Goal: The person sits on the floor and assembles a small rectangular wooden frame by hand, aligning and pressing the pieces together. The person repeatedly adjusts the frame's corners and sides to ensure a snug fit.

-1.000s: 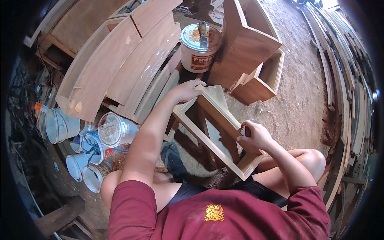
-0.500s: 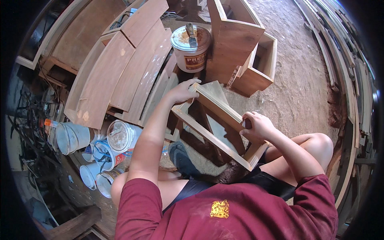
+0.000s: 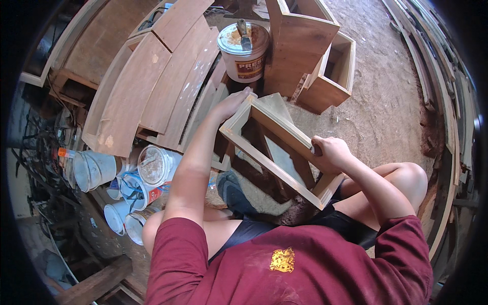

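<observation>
An open, rectangular wooden drawer-like frame (image 3: pixel 272 170) stands tilted in front of me, between my bent legs. My left hand (image 3: pixel 233 105) is closed round its far left corner. My right hand (image 3: pixel 333 153) presses on the far long rim near the right end, fingers curled and thumb tucked in. A small dark bit shows at those fingers, too little to name. Through the frame, slanting wooden pieces and the floor are visible; its underside is hidden.
Beyond the frame stands a lidded white bucket (image 3: pixel 245 63) with a putty knife (image 3: pixel 243 35) on top. Wooden boxes (image 3: pixel 302 51) are to its right, pale wooden panels (image 3: pixel 134 99) to the left. Several buckets (image 3: pixel 157 166) sit by my left knee; long boards (image 3: pixel 447 101) line the right.
My right hand has slid a little right along the rim and its fingers have curled in more. The frame has turned slightly, and my left hand has shifted up around its corner.
</observation>
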Demonstrator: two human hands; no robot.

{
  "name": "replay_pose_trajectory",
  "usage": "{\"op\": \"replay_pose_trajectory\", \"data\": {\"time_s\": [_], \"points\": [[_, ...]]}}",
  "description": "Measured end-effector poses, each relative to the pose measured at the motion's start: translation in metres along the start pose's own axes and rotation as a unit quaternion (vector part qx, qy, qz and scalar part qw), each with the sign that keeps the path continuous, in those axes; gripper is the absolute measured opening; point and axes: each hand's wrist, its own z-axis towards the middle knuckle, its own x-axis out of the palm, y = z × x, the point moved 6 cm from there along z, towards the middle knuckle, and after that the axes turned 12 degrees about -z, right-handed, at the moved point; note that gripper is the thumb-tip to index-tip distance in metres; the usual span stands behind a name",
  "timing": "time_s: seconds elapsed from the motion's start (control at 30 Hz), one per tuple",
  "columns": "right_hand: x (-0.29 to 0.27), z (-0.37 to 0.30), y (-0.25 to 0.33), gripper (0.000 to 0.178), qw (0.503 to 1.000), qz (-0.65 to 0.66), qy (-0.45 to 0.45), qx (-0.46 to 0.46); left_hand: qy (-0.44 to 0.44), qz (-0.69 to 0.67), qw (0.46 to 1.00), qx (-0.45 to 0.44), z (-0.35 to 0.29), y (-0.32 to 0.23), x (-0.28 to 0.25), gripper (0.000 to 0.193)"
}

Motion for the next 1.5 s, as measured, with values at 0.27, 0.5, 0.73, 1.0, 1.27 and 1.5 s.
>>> {"op": "replay_pose_trajectory", "data": {"time_s": [0.27,0.5,0.73,1.0,1.27,1.5], "points": [[-0.006,0.012,-0.023,0.024,0.996,-0.021,-0.081,0.021,0.048,0.12,0.992,0.0,-0.002,0.0,-0.01,0.062],[-0.008,0.022,-0.04,0.018,0.989,-0.024,-0.142,0.021,0.155,0.356,0.91,-0.145,-0.019,-0.004,0.023,0.081],[-0.023,0.02,-0.03,0.034,0.982,0.045,-0.179,0.039,0.181,0.268,0.945,-0.044,-0.017,0.018,0.029,0.074],[-0.04,0.027,-0.027,0.05,0.988,0.026,-0.149,0.003,0.096,0.199,0.974,-0.05,-0.015,0.026,0.019,0.078],[-0.047,0.017,-0.003,0.042,0.964,0.117,-0.238,0.012,0.108,0.313,0.943,-0.025,-0.022,0.012,0.02,0.061],[-0.015,0.028,0.083,0.029,0.961,0.258,-0.047,-0.083,0.147,0.302,0.939,-0.07,-0.03,-0.011,0.032,0.065]]}}
